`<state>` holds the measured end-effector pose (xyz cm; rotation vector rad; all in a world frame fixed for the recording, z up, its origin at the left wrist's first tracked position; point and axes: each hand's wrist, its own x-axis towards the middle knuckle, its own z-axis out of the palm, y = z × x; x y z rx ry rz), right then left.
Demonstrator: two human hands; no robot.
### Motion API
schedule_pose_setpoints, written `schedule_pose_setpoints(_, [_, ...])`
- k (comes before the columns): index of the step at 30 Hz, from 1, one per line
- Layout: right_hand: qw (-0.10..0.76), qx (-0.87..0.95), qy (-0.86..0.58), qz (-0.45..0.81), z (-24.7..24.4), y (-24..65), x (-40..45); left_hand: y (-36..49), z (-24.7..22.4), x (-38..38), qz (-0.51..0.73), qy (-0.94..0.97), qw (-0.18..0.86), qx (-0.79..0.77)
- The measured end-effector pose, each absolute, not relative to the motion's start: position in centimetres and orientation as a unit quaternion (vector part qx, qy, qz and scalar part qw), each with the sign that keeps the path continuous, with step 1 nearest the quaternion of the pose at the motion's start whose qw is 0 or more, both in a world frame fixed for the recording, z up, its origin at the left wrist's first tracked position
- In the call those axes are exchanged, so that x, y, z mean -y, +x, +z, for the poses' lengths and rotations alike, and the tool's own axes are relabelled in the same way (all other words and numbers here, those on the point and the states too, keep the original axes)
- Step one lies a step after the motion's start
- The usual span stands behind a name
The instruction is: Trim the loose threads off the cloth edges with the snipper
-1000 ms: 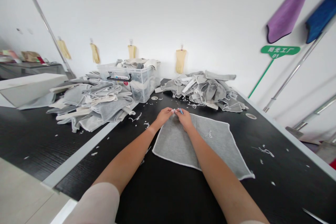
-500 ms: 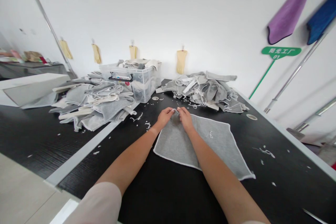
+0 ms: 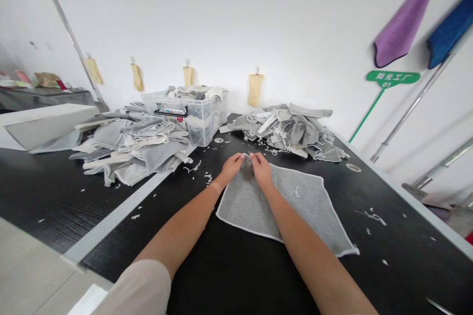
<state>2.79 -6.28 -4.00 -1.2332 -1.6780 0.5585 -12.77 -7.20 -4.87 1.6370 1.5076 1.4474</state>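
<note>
A grey cloth (image 3: 306, 206) with a white stitched edge lies spread on the black table, its far left corner lifted. My left hand (image 3: 232, 166) is closed, pinching that corner between thumb and fingers. Close beside it, my right hand (image 3: 260, 168) is closed at the same edge. A thin pointed tool (image 3: 250, 153) pokes out from the right fingertips; its kind is too small to make out. Tangled white thread (image 3: 296, 191) rests on the cloth, right of my right forearm.
Piles of grey cloths lie at left (image 3: 136, 142) and behind the hands (image 3: 288, 128). A clear plastic box (image 3: 201, 123) full of cloths stands at the back. Thread scraps (image 3: 373, 216) and tape rolls (image 3: 354, 168) dot the black table (image 3: 229, 275). A metal tool tip (image 3: 438, 305) shows at lower right.
Both hands stay at the cloth's corner, with the right fingers shifted slightly. The view has tilted up a little; the cloth lies as before.
</note>
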Motion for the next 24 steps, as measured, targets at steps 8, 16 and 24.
schedule_pose_setpoints(8, [0.463, 0.704, -0.509, 0.178, -4.2, 2.7, 6.4, -12.9, -5.1, 6.9, 0.545, 0.589, 0.242, -0.545])
schedule_pose_setpoints(16, [0.413, 0.731, -0.528, 0.128, -4.4, 2.5, 6.7, -13.4, -7.4, 5.3, 0.585, 0.576, 0.235, -0.521])
schedule_pose_setpoints(24, [0.373, 0.751, -0.536, 0.096, -4.2, 2.3, 7.1, -13.6, -7.9, 4.8, 0.61, 0.567, 0.234, -0.501])
